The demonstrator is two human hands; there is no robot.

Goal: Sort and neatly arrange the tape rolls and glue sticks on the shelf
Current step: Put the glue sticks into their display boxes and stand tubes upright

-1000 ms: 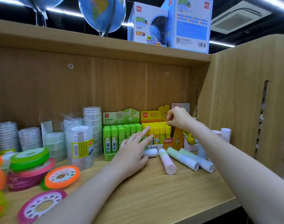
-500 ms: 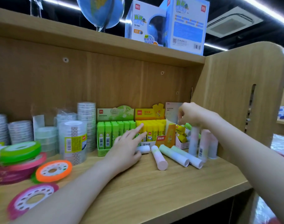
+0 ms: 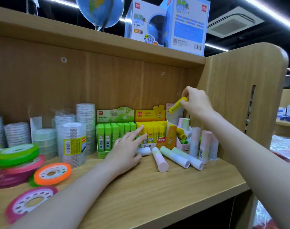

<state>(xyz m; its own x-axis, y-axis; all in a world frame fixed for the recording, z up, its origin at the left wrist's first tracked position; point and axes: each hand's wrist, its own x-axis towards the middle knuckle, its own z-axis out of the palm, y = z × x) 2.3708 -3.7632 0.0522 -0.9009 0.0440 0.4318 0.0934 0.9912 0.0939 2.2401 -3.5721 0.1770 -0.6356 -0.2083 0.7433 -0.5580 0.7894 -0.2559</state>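
Above deli box (image 3: 150, 115) | right hand (image 3: 197, 103) pinches yellow glue stick (image 3: 177, 105) | left hand (image 3: 126, 150) open

Bright white ceiling strip lights (image 3: 271, 12) run overhead against a dark ceiling, lighting the shelf (image 3: 157, 187) evenly and warmly. Under the upper board the back panel sits in soft shadow. The wide lens bows the shelf lines near the edges. The coloured tape rolls (image 3: 17, 156) at far left look smeared.
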